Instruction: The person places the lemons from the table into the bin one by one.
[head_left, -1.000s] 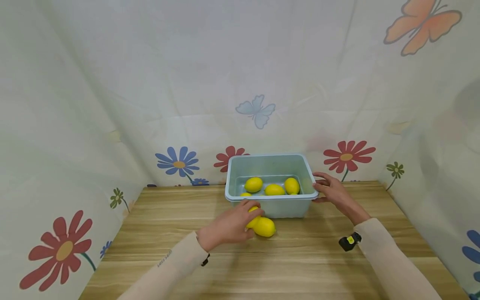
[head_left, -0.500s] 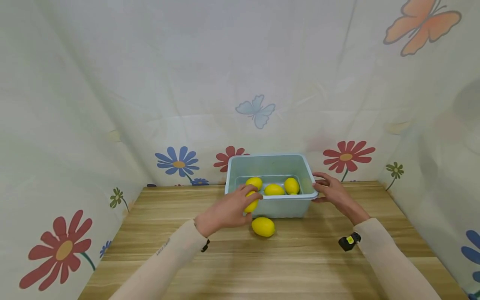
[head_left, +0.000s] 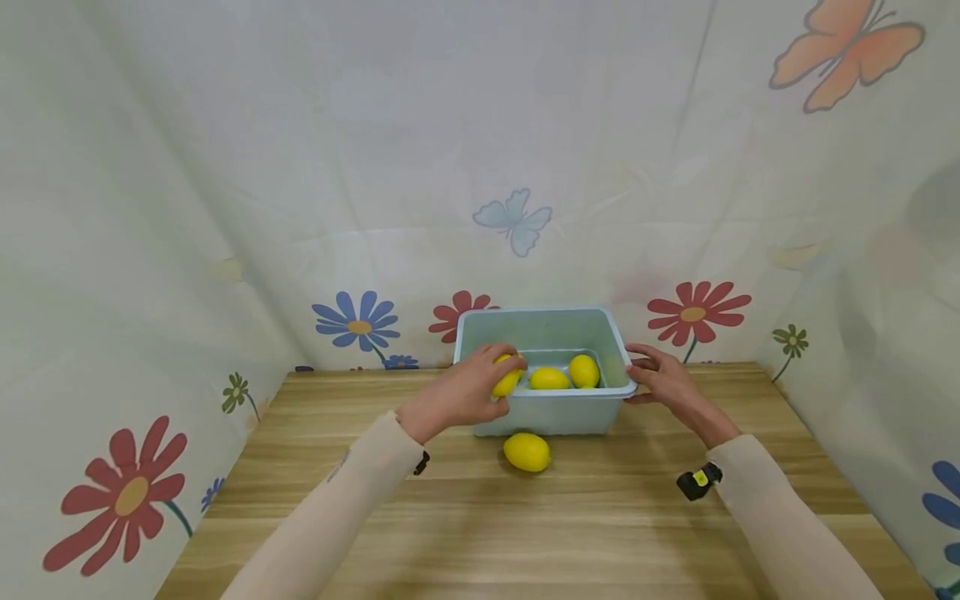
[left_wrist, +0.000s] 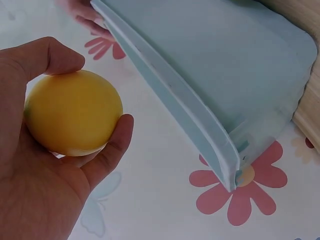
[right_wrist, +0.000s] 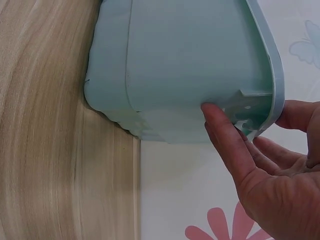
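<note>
In the head view my left hand (head_left: 467,392) holds a lemon (head_left: 507,380) over the front left part of a pale blue-green plastic bin (head_left: 551,417). The left wrist view shows this lemon (left_wrist: 75,113) between thumb and fingers, apart from the rim. Inside the bin lie a lemon (head_left: 550,378) and another lemon (head_left: 584,372); its left part is hidden by my hand. One more lemon (head_left: 527,452) rests on the table before the bin. My right hand (head_left: 671,388) grips the bin's right rim, thumb at the rim, fingers against the outer wall (right_wrist: 175,65).
The bin stands on a wood-grain table (head_left: 600,525) near its back edge. A pale curtain (head_left: 390,167) printed with flowers and butterflies hangs behind and at both sides.
My left hand has lifted a lemon off the table, away from the one still lying there, and carried it up and forward over the bin's front rim. My right hand stays put.
</note>
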